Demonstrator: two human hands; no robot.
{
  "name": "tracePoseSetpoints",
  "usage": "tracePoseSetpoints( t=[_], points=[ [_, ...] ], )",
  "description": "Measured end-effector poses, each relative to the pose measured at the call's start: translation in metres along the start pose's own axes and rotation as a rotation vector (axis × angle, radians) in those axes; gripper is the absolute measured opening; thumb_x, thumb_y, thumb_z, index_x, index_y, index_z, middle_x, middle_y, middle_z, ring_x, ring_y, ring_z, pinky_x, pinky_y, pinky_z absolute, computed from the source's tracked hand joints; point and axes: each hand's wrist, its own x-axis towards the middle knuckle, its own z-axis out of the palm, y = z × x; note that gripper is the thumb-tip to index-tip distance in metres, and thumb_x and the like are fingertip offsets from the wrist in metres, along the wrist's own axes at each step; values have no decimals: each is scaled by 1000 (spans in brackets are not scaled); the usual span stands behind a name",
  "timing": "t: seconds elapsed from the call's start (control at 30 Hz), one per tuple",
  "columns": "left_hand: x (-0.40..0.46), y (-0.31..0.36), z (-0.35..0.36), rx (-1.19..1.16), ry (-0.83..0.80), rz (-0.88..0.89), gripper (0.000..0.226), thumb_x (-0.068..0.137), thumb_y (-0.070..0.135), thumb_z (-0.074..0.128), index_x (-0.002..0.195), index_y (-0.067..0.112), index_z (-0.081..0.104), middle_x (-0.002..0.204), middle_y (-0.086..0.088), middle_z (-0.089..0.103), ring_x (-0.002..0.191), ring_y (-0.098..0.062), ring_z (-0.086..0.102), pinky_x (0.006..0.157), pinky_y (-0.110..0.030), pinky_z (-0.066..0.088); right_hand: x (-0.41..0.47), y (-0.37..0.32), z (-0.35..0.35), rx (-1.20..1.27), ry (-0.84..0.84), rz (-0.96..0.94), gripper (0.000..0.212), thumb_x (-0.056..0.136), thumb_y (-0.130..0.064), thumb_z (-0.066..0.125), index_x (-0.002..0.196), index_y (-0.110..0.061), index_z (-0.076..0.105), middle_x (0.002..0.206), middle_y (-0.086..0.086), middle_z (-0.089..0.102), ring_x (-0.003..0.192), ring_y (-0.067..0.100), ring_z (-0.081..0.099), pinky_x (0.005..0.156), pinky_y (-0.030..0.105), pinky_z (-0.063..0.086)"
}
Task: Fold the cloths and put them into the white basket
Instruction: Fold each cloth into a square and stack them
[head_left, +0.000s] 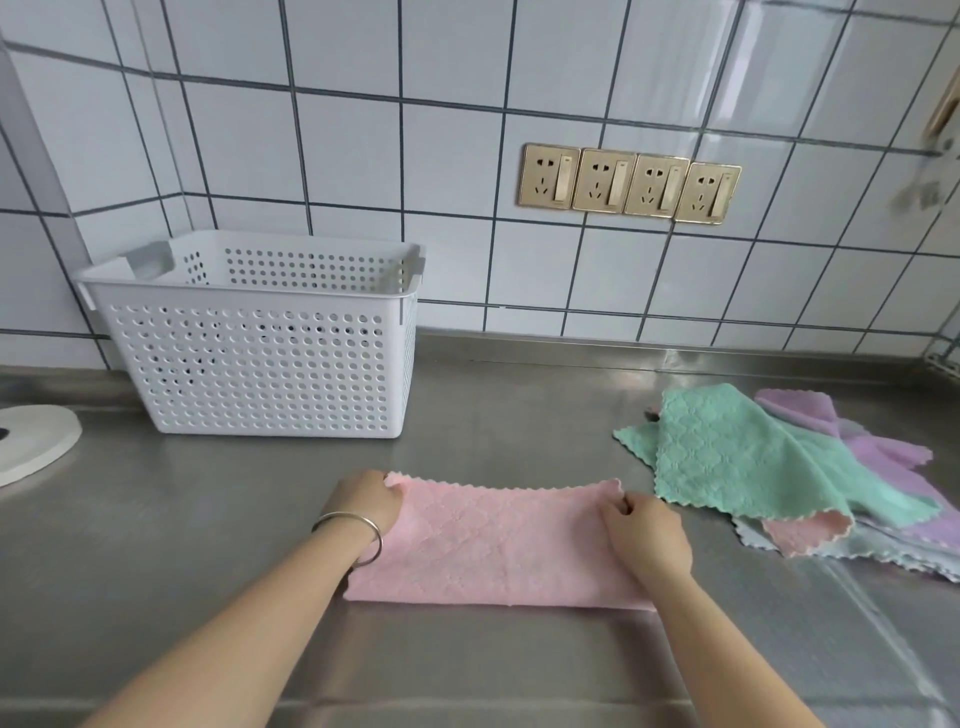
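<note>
While the white perforated plastic basket (254, 332) stands behind, the left hand (366, 501) and right hand (647, 535), set apart, pinch the far corners of the folded pink scalloped cloth (498, 545).

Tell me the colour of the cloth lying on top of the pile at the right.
Green, with a quilted pattern; the top cloth shows best in the head view.

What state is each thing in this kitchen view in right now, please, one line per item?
pink cloth: folded to a long strip, flat on the counter, far corners pinched.
left hand: pinches the cloth's left far corner.
right hand: pinches its right far corner.
white basket: upright; contents unclear.
pile of cloths: unfolded, overlapping, green on top.
sockets: nothing plugged in.
</note>
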Motion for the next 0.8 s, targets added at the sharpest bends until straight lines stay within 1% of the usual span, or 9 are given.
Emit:
tracePoseSetpoints(
  t=[0.17, 0.3, 0.4, 0.47, 0.5, 0.57, 0.63, 0.7, 0.8],
  points=[
    [7, -3, 6, 76, 23, 10, 40, 93, 32, 42, 121, 9, 59, 127, -15, 59, 116, -32, 54, 95, -34, 44, 0, 0, 4, -99, 44, -10, 42, 94, -42, 35, 93, -13, 65, 102, 13, 66, 97, 31, 60, 73, 31, 39],
    [5, -1, 9, 147, 62, 33, 36, 92, 31, 41, 112, 9, 60, 120, -14, 62, 109, -33, 58, 86, -34, 47, -2, -3, 6, -131, 55, -13, 46, 95, -45, 31, 95, -14, 65, 103, 14, 66, 98, 32, 60, 76, 33, 42],
    [-9, 1, 5, 289, 255, 60, 32, 86, 33, 54, 109, 11, 51, 111, -10, 62, 101, -31, 60, 70, -33, 45, -5, -4, 4, -43, 58, -8, 38, 94, -43, 37, 112, -14, 55, 115, 14, 62, 106, 34, 57, 80, 35, 40],
    [-20, 4, 8, 373, 429, 213, 41, 73, 33, 68, 107, 13, 56, 107, -10, 59, 96, -31, 59, 65, -35, 46, -8, -1, -1, 50, 70, -6, 44, 92, -42, 46, 124, -12, 44, 127, 13, 54, 112, 33, 53, 83, 37, 39],
    [-25, 9, 10, 383, 494, 327, 45, 71, 35, 68, 110, 16, 58, 113, -9, 59, 102, -31, 57, 70, -38, 47, -9, 2, -3, 64, 84, -11, 51, 91, -43, 48, 128, -9, 41, 131, 14, 50, 115, 33, 51, 87, 38, 39],
    [-36, 25, 14, 375, 332, 495, 55, 80, 46, 47, 132, 27, 45, 143, -2, 41, 129, -26, 40, 95, -47, 38, -13, 5, -7, 49, 77, 9, 62, 88, -47, 51, 133, -5, 36, 136, 16, 45, 120, 34, 48, 95, 41, 38],
    [-48, 42, 24, 405, 21, 568, 62, 88, 58, 29, 145, 36, 19, 157, 7, 12, 145, -19, 11, 112, -52, 17, -22, 6, -9, 24, 15, 47, 72, 84, -46, 56, 137, -4, 31, 138, 18, 42, 125, 34, 44, 100, 41, 35],
    [-58, 53, 34, 475, -185, 622, 68, 88, 66, 25, 147, 38, 5, 158, 13, -2, 146, -18, -8, 114, -58, -2, -32, 6, -10, -39, -42, 62, 77, 80, -42, 59, 139, -5, 27, 140, 16, 40, 127, 32, 43, 100, 40, 35],
    [-62, 49, 51, 535, -257, 625, 77, 83, 73, 22, 147, 36, 1, 158, 12, -9, 145, -20, -15, 113, -60, -6, -41, 2, -11, -164, -92, 85, 66, 80, -39, 53, 133, -7, 32, 135, 12, 45, 123, 30, 47, 96, 37, 39]
  ],
)
